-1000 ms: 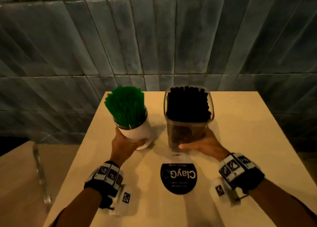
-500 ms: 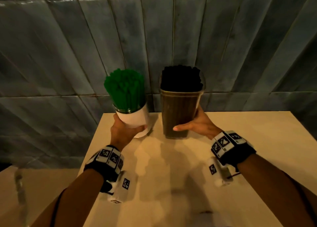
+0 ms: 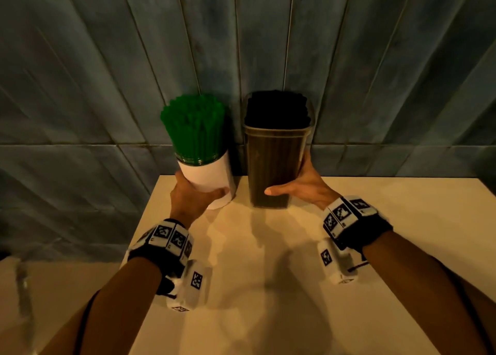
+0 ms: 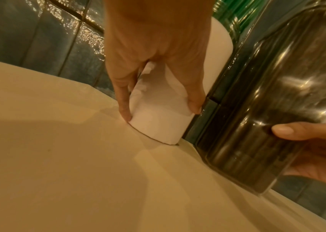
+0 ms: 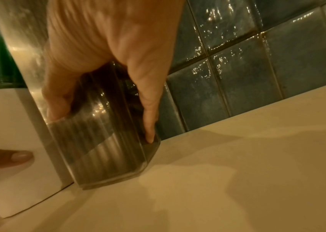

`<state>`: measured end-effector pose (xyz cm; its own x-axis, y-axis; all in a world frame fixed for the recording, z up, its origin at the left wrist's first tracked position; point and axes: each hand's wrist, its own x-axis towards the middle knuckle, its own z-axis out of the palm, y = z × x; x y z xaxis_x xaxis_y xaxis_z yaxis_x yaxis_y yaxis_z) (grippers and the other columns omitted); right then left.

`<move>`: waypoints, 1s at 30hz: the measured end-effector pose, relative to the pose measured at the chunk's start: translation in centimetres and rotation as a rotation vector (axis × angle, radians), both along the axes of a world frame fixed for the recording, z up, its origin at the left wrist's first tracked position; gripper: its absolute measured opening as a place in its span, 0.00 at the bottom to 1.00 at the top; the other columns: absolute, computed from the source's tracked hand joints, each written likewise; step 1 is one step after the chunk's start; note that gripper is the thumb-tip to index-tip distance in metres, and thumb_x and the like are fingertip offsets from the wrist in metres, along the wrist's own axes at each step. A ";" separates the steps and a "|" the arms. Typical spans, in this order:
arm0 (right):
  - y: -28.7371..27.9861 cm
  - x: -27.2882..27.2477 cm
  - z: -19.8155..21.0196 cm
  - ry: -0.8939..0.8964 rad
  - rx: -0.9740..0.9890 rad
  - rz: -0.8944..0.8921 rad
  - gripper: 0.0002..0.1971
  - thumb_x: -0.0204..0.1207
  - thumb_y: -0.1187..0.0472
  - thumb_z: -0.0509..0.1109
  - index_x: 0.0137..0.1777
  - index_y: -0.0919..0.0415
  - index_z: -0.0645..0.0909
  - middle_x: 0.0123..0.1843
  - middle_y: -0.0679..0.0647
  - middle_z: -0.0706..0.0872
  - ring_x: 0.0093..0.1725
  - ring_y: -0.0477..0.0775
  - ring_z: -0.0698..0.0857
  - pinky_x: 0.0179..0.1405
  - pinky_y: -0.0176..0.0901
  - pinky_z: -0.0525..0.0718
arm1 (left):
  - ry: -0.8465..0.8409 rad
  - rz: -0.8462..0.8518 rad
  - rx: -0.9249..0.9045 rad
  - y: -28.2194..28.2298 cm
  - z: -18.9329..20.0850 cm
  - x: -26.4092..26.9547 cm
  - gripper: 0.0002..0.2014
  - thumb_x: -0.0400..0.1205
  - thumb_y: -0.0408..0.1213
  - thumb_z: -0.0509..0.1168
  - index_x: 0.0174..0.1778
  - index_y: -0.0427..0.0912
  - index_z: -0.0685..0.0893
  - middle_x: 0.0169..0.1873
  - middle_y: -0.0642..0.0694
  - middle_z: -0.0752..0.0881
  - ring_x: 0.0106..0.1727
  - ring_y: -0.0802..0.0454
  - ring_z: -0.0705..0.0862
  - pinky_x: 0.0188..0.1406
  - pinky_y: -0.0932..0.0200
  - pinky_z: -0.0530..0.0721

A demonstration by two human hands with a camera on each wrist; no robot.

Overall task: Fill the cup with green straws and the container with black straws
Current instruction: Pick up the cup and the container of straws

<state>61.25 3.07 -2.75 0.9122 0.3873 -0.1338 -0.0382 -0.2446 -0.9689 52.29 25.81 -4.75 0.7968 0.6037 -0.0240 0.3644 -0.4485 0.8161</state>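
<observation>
A white cup (image 3: 206, 176) packed with green straws (image 3: 194, 127) stands at the table's far edge, close to the wall. My left hand (image 3: 192, 197) grips the cup (image 4: 158, 119) low down, thumb in front and fingers behind. Right beside it stands a clear square container (image 3: 276, 166) full of black straws (image 3: 277, 107). My right hand (image 3: 300, 188) holds the container (image 5: 106, 147) near its base, thumb across the front, fingers round the right side. Both vessels stand upright with their bases at the table.
The beige table (image 3: 268, 287) stretches toward me from the vessels. A wall of blue-grey tiles (image 3: 268, 46) rises right behind them. A second beige surface (image 3: 53, 301) lies lower at the left.
Both hands have moved the cup and the container away from me, from mid-table to the far edge by the wall. The black round label on the table is out of view.
</observation>
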 end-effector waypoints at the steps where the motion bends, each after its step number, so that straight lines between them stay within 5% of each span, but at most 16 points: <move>1: 0.0 -0.2 0.0 0.000 0.006 -0.006 0.65 0.52 0.70 0.86 0.80 0.48 0.45 0.77 0.51 0.67 0.71 0.47 0.70 0.67 0.45 0.70 | -0.003 -0.003 -0.002 0.0 0.0 0.0 0.52 0.63 0.47 0.81 0.77 0.41 0.57 0.75 0.40 0.70 0.74 0.38 0.69 0.71 0.46 0.69; 5: 0.0 -1.2 -0.9 0.061 -0.028 -0.024 0.68 0.52 0.66 0.87 0.82 0.49 0.40 0.79 0.52 0.65 0.77 0.55 0.67 0.76 0.57 0.67 | -0.002 -0.007 -0.034 0.2 -0.3 0.1 0.57 0.60 0.45 0.83 0.79 0.42 0.54 0.75 0.41 0.68 0.74 0.39 0.68 0.73 0.44 0.69; 10: 0.1 -1.7 -2.0 0.073 -0.156 -0.041 0.58 0.57 0.58 0.86 0.82 0.49 0.51 0.77 0.51 0.71 0.74 0.57 0.73 0.73 0.52 0.70 | 0.050 -0.023 -0.018 -0.1 -0.8 0.2 0.54 0.62 0.47 0.82 0.78 0.43 0.56 0.75 0.41 0.70 0.74 0.38 0.69 0.73 0.44 0.70; 30: 0.2 -1.1 -2.9 0.112 -0.191 -0.028 0.56 0.61 0.60 0.83 0.82 0.49 0.49 0.77 0.52 0.72 0.75 0.58 0.71 0.77 0.60 0.67 | 0.087 -0.020 0.011 -1.0 -0.5 0.1 0.52 0.64 0.47 0.81 0.78 0.41 0.56 0.75 0.40 0.69 0.74 0.37 0.69 0.72 0.44 0.70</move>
